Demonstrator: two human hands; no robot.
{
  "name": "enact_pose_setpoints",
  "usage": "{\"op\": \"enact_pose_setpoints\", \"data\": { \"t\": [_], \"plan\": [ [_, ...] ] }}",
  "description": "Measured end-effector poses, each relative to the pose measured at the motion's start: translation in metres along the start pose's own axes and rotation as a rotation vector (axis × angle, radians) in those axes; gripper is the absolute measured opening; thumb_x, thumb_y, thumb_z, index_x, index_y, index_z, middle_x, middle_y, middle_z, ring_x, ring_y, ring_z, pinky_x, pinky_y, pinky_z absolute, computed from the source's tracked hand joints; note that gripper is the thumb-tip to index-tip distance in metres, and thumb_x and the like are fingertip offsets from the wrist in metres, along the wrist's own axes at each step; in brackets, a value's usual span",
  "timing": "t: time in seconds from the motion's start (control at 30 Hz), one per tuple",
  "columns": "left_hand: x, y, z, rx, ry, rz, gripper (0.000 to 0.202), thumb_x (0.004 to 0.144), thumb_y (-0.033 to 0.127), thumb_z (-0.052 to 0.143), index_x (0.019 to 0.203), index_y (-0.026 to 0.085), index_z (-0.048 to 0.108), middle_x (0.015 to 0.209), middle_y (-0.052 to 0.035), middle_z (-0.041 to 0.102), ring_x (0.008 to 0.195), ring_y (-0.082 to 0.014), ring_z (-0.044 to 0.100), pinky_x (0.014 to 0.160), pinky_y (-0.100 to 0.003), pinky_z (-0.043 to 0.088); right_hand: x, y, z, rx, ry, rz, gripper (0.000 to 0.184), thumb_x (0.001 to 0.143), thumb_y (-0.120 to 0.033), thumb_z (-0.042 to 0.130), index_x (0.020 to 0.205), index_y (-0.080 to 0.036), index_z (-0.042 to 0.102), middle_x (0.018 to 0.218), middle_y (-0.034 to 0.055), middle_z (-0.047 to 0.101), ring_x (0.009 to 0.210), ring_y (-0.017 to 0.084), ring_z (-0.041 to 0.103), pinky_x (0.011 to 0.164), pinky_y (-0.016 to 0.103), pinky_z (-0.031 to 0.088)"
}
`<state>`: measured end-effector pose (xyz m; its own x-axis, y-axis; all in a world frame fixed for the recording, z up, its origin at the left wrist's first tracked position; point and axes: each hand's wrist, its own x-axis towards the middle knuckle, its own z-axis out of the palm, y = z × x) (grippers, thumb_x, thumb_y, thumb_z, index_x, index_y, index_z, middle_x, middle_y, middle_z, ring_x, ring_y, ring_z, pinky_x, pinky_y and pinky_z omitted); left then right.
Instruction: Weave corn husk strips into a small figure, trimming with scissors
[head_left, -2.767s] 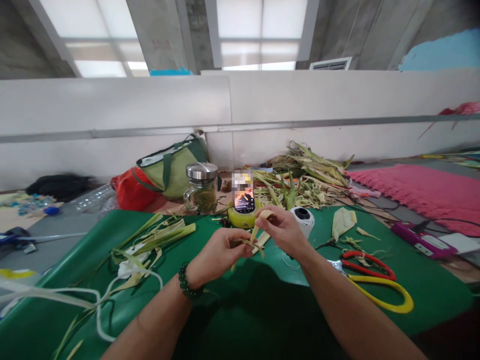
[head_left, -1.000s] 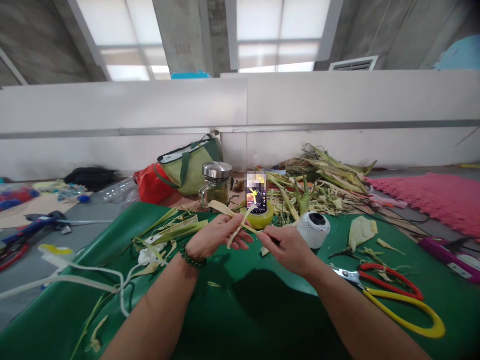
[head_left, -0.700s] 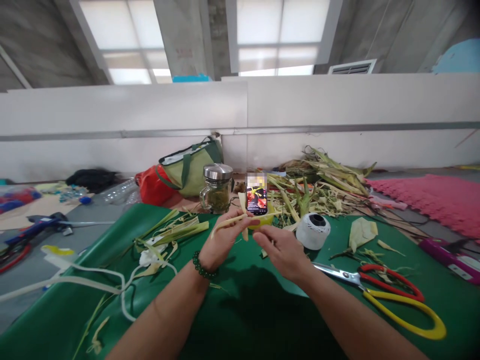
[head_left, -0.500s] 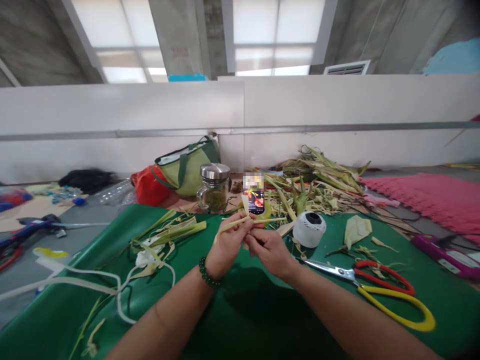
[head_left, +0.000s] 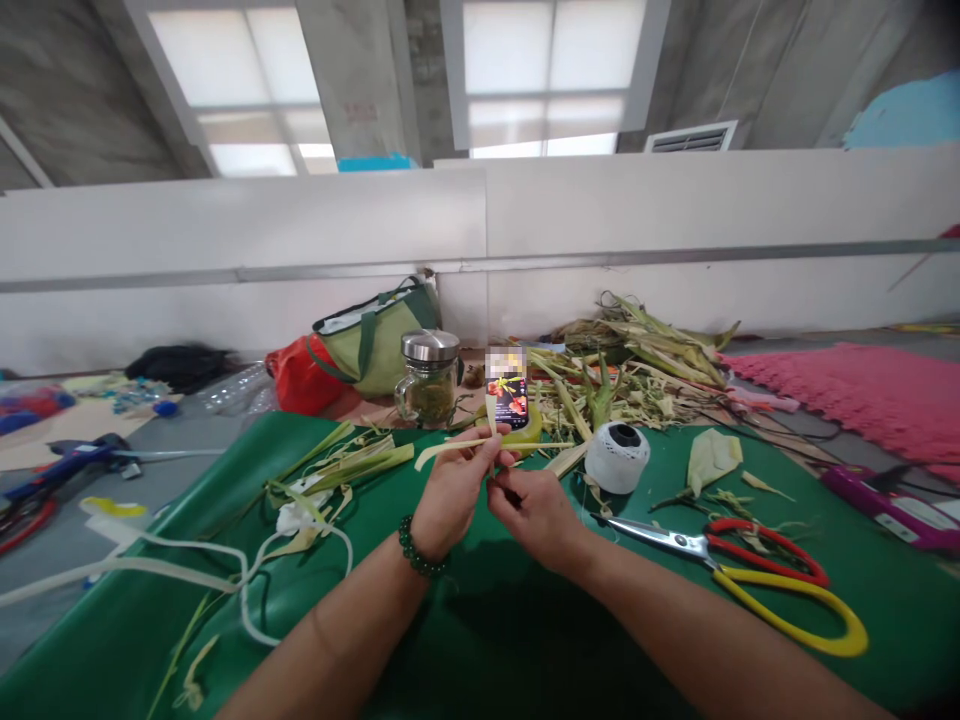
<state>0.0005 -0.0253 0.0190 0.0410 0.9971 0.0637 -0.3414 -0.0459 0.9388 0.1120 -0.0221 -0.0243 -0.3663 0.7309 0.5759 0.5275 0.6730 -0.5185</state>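
Over the green mat, my left hand pinches several pale corn-husk strips that cross one another, one pointing left, one up and one right. A dark bead bracelet sits on that wrist. My right hand is closed just to the right, its fingertips meeting the left hand's where the strips cross. Both hands hover a little above the mat, in front of a phone propped on a yellow stand.
A white thread spool and red-and-yellow scissors lie to the right. Husk leaves and white cord lie left. A lidded glass jar, a green bag, a husk pile and a pink mat sit behind.
The hands came together and my right hand went from pulling a strip out to the right to pinching at the crossing. The strips turned from slanted to a cross shape.
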Motion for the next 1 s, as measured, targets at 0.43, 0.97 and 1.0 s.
{"op": "enact_pose_setpoints", "data": {
  "t": [0.43,0.97,1.0],
  "plan": [
    [0.010,-0.005,-0.006,-0.042,0.016,-0.026,0.039,0.055,0.036,0.080,0.083,0.012,0.070,0.050,0.0038,0.059,0.055,-0.0101,0.057,0.064,-0.022,0.045,-0.007,-0.005,0.009,-0.133,-0.056,-0.063,0.028,0.084,-0.020,0.044,0.056,-0.018,0.050,0.052,0.0011,0.055,0.049,0.011,0.047,0.051,0.024,0.028],
    [0.008,0.025,-0.025,0.341,-0.286,0.034,0.019,0.071,0.031,0.066,0.061,0.015,0.065,0.088,-0.0058,0.064,0.080,-0.0162,0.055,0.074,-0.023,0.043,0.016,0.022,-0.029,0.722,-0.015,0.489,0.046,0.069,-0.062,0.060,0.060,-0.017,0.058,0.041,-0.0054,0.043,0.037,0.007,0.032,0.038,0.021,0.024],
    [0.008,0.024,-0.025,0.361,-0.273,0.039,0.022,0.072,0.032,0.065,0.059,0.014,0.063,0.087,-0.0060,0.064,0.079,-0.0158,0.055,0.072,-0.023,0.043,0.016,0.020,-0.030,0.692,-0.016,0.450,0.043,0.070,-0.058,0.062,0.060,-0.017,0.059,0.042,-0.0050,0.045,0.038,0.007,0.034,0.038,0.021,0.025]
  ]
}}
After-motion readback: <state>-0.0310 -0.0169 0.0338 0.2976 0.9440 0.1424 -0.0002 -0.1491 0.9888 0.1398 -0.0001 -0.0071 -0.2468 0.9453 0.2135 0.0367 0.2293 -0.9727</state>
